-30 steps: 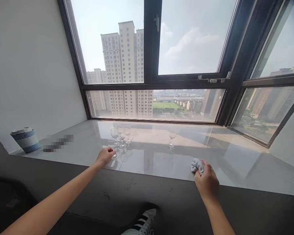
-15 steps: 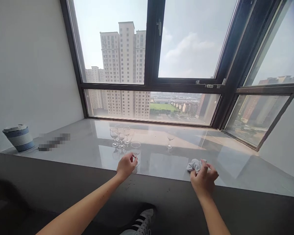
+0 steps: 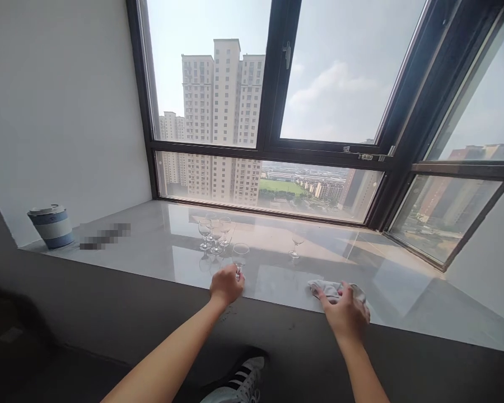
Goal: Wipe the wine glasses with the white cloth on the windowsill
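Observation:
My left hand (image 3: pixel 227 284) is closed round the stem of a clear stemmed glass (image 3: pixel 241 250), whose bowl rises upright above my fist near the front edge of the sill. The glass's foot is hidden by the hand. Over on the right, my right hand (image 3: pixel 346 310) grips a pale grey cloth (image 3: pixel 331 289) on the sill, with the fingers spread across it and the thumb at its left side. Several more stemmed glasses (image 3: pixel 215 229) stand in a cluster just beyond my left hand. One small stemmed glass (image 3: pixel 296 246) stands apart, between and beyond my hands.
The glossy sill (image 3: pixel 273 282) drops off at its front edge, close to both hands. At the far left stands a blue and white lidded cup (image 3: pixel 52 229), beside a blurred-out dark item (image 3: pixel 105 236). A dark window frame (image 3: pixel 269 157) borders the back. Below is a striped shoe (image 3: pixel 239 386).
The cloth, bunched up before, is now spread flatter under my right hand. My left hand still holds the glass by its stem. The whole view has shifted and tilted slightly.

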Demonstrator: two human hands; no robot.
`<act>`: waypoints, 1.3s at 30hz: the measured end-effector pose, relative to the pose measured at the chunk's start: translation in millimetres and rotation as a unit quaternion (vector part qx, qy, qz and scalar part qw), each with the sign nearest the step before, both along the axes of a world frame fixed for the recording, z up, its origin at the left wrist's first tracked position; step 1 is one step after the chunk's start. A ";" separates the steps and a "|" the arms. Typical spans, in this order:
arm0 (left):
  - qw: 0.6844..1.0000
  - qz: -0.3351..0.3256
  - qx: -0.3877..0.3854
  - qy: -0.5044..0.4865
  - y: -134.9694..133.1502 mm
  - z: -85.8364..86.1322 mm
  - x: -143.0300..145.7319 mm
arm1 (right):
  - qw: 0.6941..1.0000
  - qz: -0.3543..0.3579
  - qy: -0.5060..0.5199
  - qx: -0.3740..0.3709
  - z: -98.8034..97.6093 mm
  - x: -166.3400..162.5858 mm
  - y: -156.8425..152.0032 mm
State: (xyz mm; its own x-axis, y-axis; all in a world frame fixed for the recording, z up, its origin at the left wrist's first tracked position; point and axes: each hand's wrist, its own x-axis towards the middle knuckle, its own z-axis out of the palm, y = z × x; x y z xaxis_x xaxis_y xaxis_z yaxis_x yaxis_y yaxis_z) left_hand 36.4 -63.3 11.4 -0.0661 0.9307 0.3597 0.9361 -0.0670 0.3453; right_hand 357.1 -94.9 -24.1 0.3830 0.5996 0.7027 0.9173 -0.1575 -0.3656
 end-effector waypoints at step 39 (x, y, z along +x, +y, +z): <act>0.999 -0.029 -0.027 0.004 -1.3 1.9 -3.5 | 0.893 0.347 -0.225 -0.180 152.6 -235.4 34.6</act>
State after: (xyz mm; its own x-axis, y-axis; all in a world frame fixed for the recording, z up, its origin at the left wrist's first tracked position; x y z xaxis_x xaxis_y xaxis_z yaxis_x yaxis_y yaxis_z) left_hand 33.0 -64.6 13.3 -0.0095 0.9507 0.3099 0.9337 -0.1025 0.3430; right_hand 121.7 -60.3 128.5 -0.4404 0.8009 0.4057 0.8810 0.4725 0.0237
